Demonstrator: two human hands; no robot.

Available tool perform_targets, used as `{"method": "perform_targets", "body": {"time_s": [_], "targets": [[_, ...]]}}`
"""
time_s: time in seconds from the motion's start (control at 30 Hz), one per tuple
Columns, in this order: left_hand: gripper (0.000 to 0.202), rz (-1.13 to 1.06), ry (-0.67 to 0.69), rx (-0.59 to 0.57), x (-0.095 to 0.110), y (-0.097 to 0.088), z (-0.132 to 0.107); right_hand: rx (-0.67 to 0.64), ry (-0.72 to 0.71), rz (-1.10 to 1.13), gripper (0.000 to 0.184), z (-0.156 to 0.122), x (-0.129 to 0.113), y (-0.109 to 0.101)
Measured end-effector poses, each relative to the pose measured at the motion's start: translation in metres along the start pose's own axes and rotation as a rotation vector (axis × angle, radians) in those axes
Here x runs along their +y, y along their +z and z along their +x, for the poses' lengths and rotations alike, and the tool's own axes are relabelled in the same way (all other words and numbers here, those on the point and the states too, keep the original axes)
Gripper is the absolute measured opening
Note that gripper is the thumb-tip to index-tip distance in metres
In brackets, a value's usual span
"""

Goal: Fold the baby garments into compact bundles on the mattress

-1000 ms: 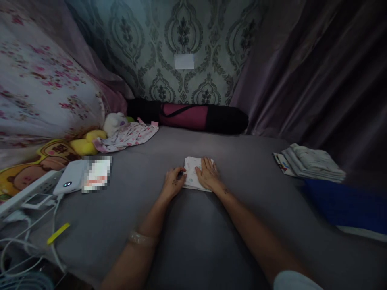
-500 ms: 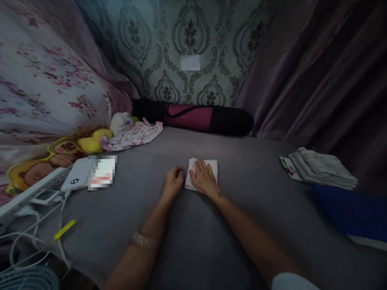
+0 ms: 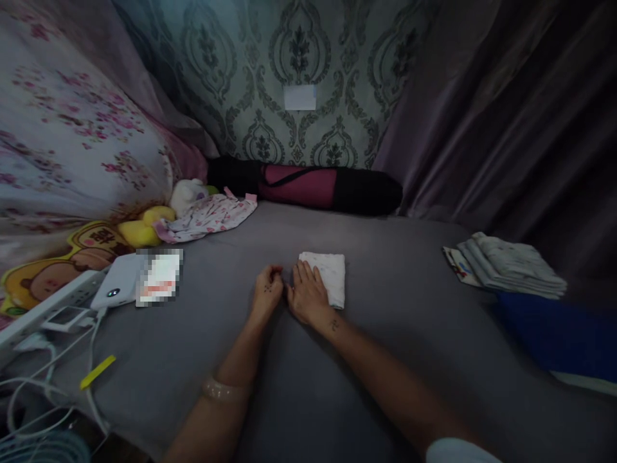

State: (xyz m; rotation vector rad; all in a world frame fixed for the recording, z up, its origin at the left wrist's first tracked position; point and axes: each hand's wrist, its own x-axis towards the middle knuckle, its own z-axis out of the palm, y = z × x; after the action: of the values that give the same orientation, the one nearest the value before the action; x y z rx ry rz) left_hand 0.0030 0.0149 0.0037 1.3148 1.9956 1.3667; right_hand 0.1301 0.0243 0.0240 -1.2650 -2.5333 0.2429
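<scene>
A white folded cloth (image 3: pixel 334 278) lies flat on the grey bed sheet in front of me. My right hand (image 3: pixel 307 294) rests palm down across its left edge, fingers stretched out and the thumb pointing left toward my other hand. The left part of the cloth is hidden beneath it. Just left of the cloth, apart from it, my left hand (image 3: pixel 268 289) is closed with its fingers curled in. I see nothing held in it.
A stack of folded cloths (image 3: pixel 515 263) sits at the right, behind a dark blue item (image 3: pixel 559 334). On the left are a power strip (image 3: pixel 53 305), a white device (image 3: pixel 118 283), cables and plush toys. A long black-and-maroon bag (image 3: pixel 303 186) lies along the wall.
My right hand has slid left from the middle of the folded cloth to its left edge. My left hand has shifted slightly left. The view has moved a little.
</scene>
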Motion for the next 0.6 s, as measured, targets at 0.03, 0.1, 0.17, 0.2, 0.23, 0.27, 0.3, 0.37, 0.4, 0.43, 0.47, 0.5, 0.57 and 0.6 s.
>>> {"method": "perform_targets", "body": {"time_s": [0.03,0.1,0.17,0.2,0.23,0.27,0.3,0.37,0.4,0.43,0.47,0.5,0.57,0.6], "targets": [[0.029,0.001,0.002,-0.005,-0.001,0.000,0.000,0.004,0.002,-0.001,0.059,0.000,0.000,0.001],[0.028,0.004,-0.001,-0.018,-0.001,0.002,0.000,0.008,0.003,0.001,0.059,0.000,0.001,0.002],[0.028,0.008,-0.011,-0.028,-0.001,0.004,-0.001,0.009,0.001,0.007,0.059,0.000,0.001,0.001],[0.028,0.012,-0.013,-0.034,-0.001,0.004,-0.001,0.008,0.002,0.010,0.059,-0.001,0.001,0.001],[0.028,0.019,-0.013,-0.038,-0.001,0.005,-0.001,0.009,0.006,0.015,0.059,-0.001,0.001,0.000],[0.029,0.029,-0.012,-0.041,-0.001,0.005,-0.001,0.012,0.011,0.023,0.058,-0.002,0.001,-0.001],[0.029,0.041,-0.012,-0.043,-0.001,0.006,-0.001,0.018,0.012,0.038,0.057,-0.002,0.002,-0.002],[0.028,0.069,-0.022,-0.044,0.000,0.006,0.000,0.016,-0.002,0.101,0.056,-0.003,0.004,-0.006],[0.027,0.086,-0.027,-0.051,0.002,0.006,0.001,0.004,-0.011,0.150,0.056,-0.003,0.007,-0.009],[0.026,0.107,-0.033,-0.064,0.004,0.005,0.002,-0.008,-0.013,0.208,0.055,-0.003,0.011,-0.013],[0.025,0.137,-0.041,-0.089,0.006,0.005,0.003,-0.013,-0.005,0.273,0.055,-0.003,0.016,-0.017],[0.023,0.172,-0.054,-0.121,0.009,0.004,0.004,-0.006,0.019,0.340,0.054,-0.002,0.023,-0.021],[0.020,0.234,-0.088,-0.191,0.016,0.004,0.007,0.044,0.111,0.476,0.052,-0.002,0.040,-0.030],[0.021,0.253,-0.105,-0.220,0.020,0.003,0.008,0.078,0.173,0.544,0.050,-0.003,0.049,-0.034]]}}
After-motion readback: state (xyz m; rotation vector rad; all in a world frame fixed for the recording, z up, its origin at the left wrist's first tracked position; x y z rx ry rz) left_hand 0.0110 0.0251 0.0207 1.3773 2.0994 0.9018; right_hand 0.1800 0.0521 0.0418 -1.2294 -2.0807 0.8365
